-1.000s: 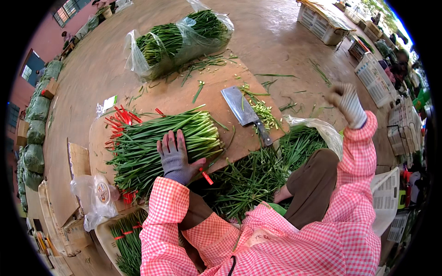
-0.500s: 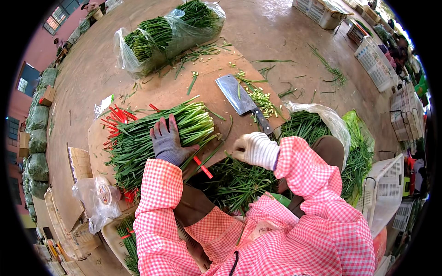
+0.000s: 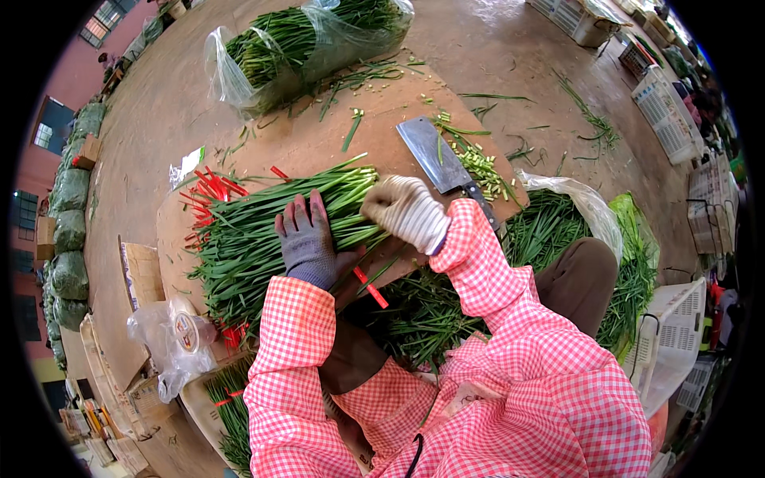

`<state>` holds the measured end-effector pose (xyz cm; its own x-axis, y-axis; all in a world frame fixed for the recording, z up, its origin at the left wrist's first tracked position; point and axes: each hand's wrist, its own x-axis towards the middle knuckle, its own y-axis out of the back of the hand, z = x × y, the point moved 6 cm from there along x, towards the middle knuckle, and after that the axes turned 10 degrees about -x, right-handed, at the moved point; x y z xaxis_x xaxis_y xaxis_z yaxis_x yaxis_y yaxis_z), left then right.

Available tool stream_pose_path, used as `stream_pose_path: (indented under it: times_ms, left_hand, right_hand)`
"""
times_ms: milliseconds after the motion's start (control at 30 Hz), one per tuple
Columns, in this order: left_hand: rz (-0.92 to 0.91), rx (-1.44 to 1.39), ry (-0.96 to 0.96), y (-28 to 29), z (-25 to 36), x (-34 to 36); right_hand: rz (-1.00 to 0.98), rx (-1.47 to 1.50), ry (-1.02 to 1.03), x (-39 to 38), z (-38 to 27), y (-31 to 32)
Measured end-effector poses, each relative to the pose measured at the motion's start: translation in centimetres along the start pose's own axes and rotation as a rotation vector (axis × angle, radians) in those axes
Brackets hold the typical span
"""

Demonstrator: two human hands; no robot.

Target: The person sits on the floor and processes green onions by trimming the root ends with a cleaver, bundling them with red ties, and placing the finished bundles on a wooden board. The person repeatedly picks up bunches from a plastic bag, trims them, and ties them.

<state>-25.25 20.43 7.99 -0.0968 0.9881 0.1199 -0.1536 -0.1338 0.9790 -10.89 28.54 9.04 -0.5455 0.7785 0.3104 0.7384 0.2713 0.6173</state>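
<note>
My left hand (image 3: 309, 245), in a grey glove, lies with fingers spread on a bundle of long green stalks with pale ends (image 3: 239, 247). My right hand (image 3: 402, 209), in a white striped glove, is curled at the pale ends; what its fingers hold is hidden. Beyond it lies a cleaver (image 3: 434, 155) with a dark handle, beside chopped offcuts (image 3: 486, 171). Red ties (image 3: 223, 191) lie at the bundle's left, and another red strip (image 3: 372, 292) is by my left thumb. All rest on a brown board (image 3: 311, 135).
A bagged bundle of greens (image 3: 279, 56) sits at the board's far end. Loose greens (image 3: 542, 227) fill a bag below the right edge. A white crate (image 3: 669, 334) stands at right, a clear plastic bag (image 3: 163, 342) at left. Small figures of people (image 3: 111, 68) are at far left.
My right hand has swung in from the raised position at the right to the bundle's pale ends. My left hand stays on the bundle.
</note>
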Motion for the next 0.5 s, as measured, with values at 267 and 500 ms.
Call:
stream_pose_path:
  times_ms: [267, 500]
  left_hand:
    - [-0.072, -0.023, 0.078, 0.0, -0.2, -0.2]
    - [-0.123, 0.017, 0.075, 0.3, -0.2, -0.2]
  right_hand:
    - [0.034, -0.084, -0.323, -3.8, 6.4, 6.6]
    - [-0.316, -0.303, -0.184, -6.6, 3.0, 2.0]
